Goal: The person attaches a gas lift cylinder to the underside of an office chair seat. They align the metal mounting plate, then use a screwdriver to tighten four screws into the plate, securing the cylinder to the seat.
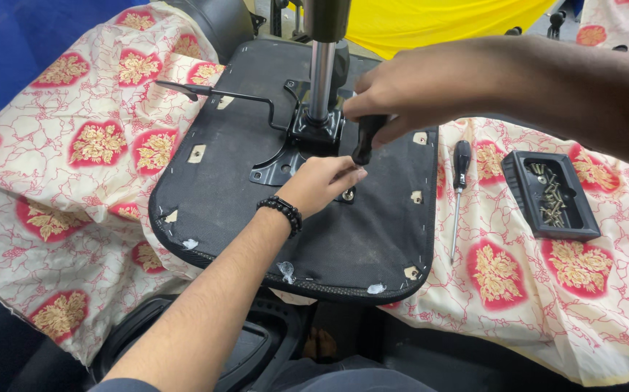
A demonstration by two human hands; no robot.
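Note:
An upturned black chair seat (206, 196) lies on a floral cloth, with its metal mechanism plate (278, 165) and chrome gas column (321, 72) pointing up. My right hand (394, 91) grips the black handle of a screwdriver (366, 139), held upright over a screw (347, 194) near the plate. My left hand (322, 183), with a black bead bracelet on the wrist, pinches at the screwdriver's tip beside that screw. A black lever (216, 93) sticks out to the left of the mechanism.
A second screwdriver (459, 189) with a black handle lies on the cloth right of the seat. Further right sits a black tray (576, 225) holding several screws. Blue fabric is at the top left and yellow fabric at the top. A black chair part (256, 348) lies below the seat.

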